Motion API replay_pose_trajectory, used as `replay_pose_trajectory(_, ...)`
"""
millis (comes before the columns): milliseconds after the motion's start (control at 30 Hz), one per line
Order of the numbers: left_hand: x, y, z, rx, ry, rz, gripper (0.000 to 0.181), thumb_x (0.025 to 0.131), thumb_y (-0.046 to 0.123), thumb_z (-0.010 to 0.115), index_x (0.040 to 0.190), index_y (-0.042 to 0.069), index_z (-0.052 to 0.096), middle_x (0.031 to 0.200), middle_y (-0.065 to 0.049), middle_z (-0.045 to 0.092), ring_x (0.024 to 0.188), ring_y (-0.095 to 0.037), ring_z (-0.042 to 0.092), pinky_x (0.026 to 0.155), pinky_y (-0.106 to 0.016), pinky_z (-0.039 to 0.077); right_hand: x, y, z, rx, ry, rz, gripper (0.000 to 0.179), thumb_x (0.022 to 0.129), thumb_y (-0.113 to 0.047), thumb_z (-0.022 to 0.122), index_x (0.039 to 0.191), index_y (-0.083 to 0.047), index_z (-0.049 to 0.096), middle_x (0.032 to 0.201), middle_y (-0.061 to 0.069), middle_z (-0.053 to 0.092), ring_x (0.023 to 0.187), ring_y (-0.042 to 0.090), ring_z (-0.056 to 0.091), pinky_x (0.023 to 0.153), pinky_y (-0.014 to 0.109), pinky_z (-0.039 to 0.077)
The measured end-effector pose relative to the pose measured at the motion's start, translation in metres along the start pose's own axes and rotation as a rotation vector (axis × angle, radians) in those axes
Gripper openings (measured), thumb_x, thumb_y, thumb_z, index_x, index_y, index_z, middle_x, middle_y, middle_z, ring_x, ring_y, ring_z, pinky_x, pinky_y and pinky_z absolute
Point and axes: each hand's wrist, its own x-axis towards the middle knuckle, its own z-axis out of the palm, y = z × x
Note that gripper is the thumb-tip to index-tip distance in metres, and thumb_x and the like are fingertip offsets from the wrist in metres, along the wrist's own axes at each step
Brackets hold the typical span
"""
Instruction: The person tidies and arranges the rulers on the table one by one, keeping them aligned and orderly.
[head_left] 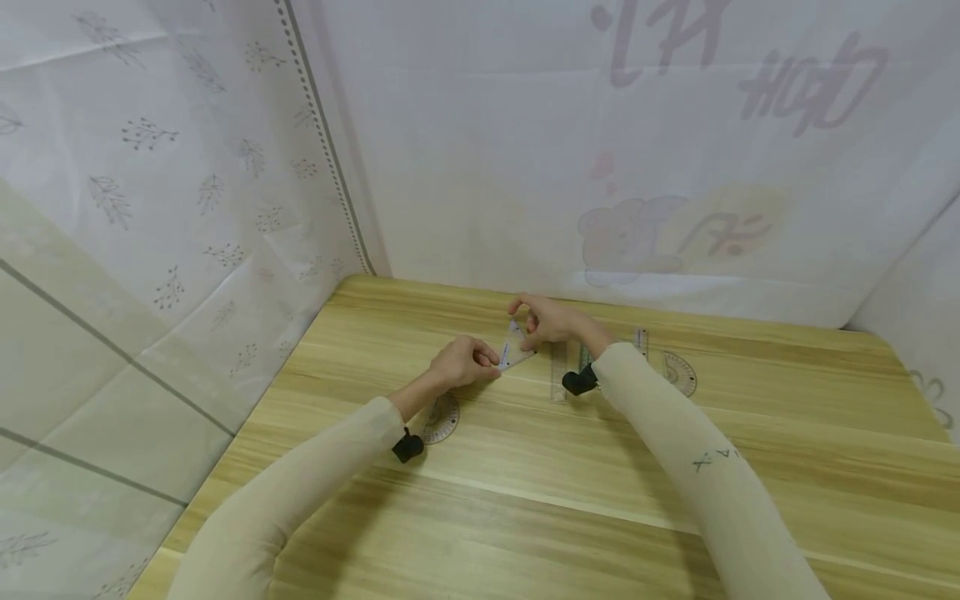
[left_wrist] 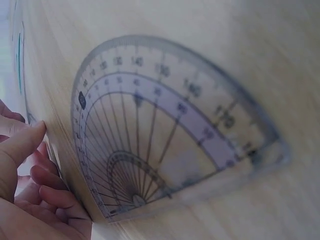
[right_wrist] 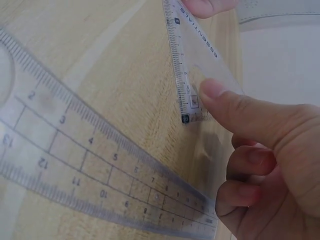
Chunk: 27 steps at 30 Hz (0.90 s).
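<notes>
A clear plastic set square (head_left: 512,350) with "ESSENTIALS" printed on it is between both hands near the back of the table. My left hand (head_left: 459,364) pinches its left corner, and those fingertips also appear at the top of the right wrist view. My right hand (head_left: 552,320) holds the other side, with the thumb (right_wrist: 220,95) lying on its face near the zero-marked corner and the index finger reaching to the far corner. Beside the right hand lies a clear straight ruler (right_wrist: 115,170). Under the left wrist is a clear protractor (left_wrist: 150,127), flat on the wood.
Behind the right wrist a greenish ruler (head_left: 584,357) is partly hidden. Farther right lie another clear ruler (head_left: 642,340) and a second protractor (head_left: 680,373). The wooden table (head_left: 495,517) meets a printed curtain (head_left: 480,167) at the back and left.
</notes>
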Motion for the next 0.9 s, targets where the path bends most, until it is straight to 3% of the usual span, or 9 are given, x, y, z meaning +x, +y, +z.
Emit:
replay_pose_trajectory(200,0.000,-0.001,0.000,-0.030,-0.007,-0.002,0.015,0.087,0.014,0.083,0.099,0.007,0.076,0.083,0.002,0.065,0.075,-0.012,0.057,0.066,-0.025,0.045,-0.002,0.002,0.000,-0.018,0.030,0.013,0.055,0.090,-0.008,0.080,0.135,0.004,0.051,0.076,0.006,0.054,0.065,0.015,0.047,0.060,0.028,0.040)
replay_pose_trajectory(333,0.000,-0.002,0.000,-0.053,-0.007,-0.016,0.014,0.087,0.013,0.083,0.098,0.008,0.076,0.083,0.001,0.064,0.074,-0.012,0.056,0.065,-0.025,0.044,-0.003,0.006,0.001,-0.037,0.053,-0.028,0.028,0.091,-0.010,0.079,0.111,0.005,0.067,0.077,0.004,0.057,0.066,0.014,0.046,0.061,0.027,0.039)
replay_pose_trajectory(467,0.001,-0.003,0.000,-0.063,-0.001,-0.014,0.013,0.087,0.012,0.083,0.097,0.008,0.075,0.083,0.001,0.064,0.074,-0.013,0.056,0.063,-0.024,0.043,-0.004,0.009,0.002,-0.013,0.065,-0.078,0.010,0.093,-0.008,0.076,0.095,0.002,0.073,0.072,0.001,0.054,0.064,0.013,0.043,0.061,0.027,0.035)
replay_pose_trajectory(600,0.001,-0.003,0.001,-0.074,0.010,-0.012,0.013,0.088,0.011,0.082,0.098,0.008,0.075,0.083,0.001,0.063,0.074,-0.013,0.055,0.063,-0.024,0.042,-0.007,0.009,0.001,0.013,0.071,-0.079,0.007,0.094,-0.005,0.073,0.094,0.002,0.074,0.075,0.001,0.059,0.067,0.014,0.045,0.062,0.027,0.036)
replay_pose_trajectory(767,0.001,-0.003,0.001,-0.057,0.027,-0.011,0.009,0.091,0.013,0.079,0.098,0.008,0.076,0.079,0.001,0.064,0.067,-0.011,0.052,0.057,-0.023,0.038,-0.011,0.007,0.000,0.042,0.073,-0.057,0.012,0.098,-0.006,0.069,0.102,0.003,0.075,0.090,0.004,0.069,0.077,0.016,0.051,0.070,0.029,0.042)
replay_pose_trajectory(900,0.001,-0.003,0.002,-0.048,0.030,-0.015,0.006,0.092,0.014,0.077,0.095,0.009,0.077,0.075,0.002,0.063,0.061,-0.009,0.047,0.052,-0.022,0.034,-0.015,0.005,0.000,0.049,0.082,-0.088,0.013,0.098,-0.004,0.066,0.102,0.006,0.075,0.091,0.006,0.069,0.074,0.015,0.049,0.068,0.029,0.041)
